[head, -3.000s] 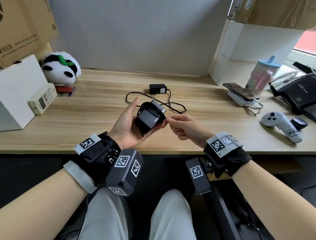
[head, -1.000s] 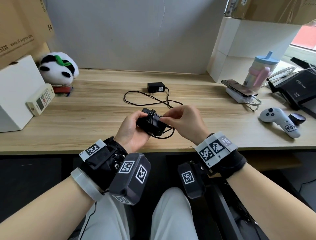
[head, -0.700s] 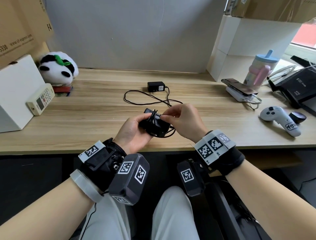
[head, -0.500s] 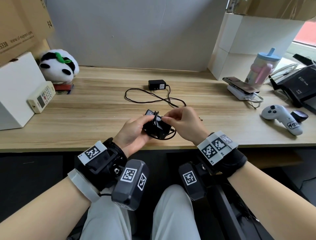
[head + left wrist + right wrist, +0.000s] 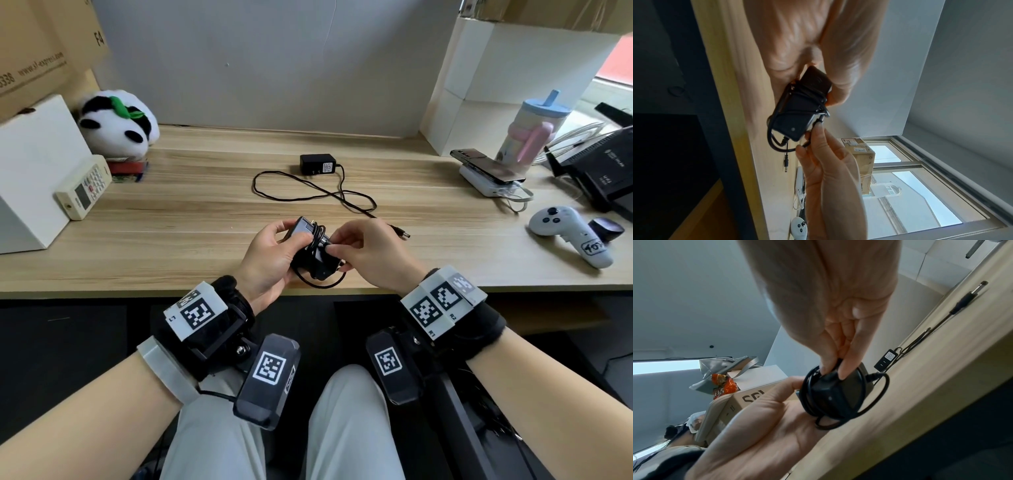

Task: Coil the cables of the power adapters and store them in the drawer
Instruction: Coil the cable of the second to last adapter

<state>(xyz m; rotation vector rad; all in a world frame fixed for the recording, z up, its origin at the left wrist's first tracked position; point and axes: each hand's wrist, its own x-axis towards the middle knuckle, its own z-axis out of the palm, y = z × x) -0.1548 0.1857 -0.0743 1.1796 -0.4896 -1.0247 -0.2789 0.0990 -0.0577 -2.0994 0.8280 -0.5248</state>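
Observation:
My left hand [image 5: 270, 255] grips a black power adapter [image 5: 313, 251] over the desk's front edge, its cable wound several turns round the body. My right hand [image 5: 364, 253] pinches that cable [image 5: 830, 369] against the adapter's top. A loose loop [image 5: 318, 282] hangs below, seen too in the left wrist view [image 5: 777, 144]. A second black adapter [image 5: 317, 164] lies farther back on the desk, its cable [image 5: 308, 192] sprawled uncoiled and its barrel plug [image 5: 400, 233] just right of my right hand. No drawer is in view.
A panda plush [image 5: 118, 123], a remote [image 5: 84, 186] and a white box [image 5: 32, 164] stand at the left. At the right are a phone on a charger [image 5: 489, 171], a pink and blue cup [image 5: 529, 128], a white controller [image 5: 570, 233] and a black router [image 5: 603, 168].
Both hands drew the adapter back toward the desk's front edge. My right hand went from pulling the cable end out to the right to pinching the wound cable on top of the adapter.

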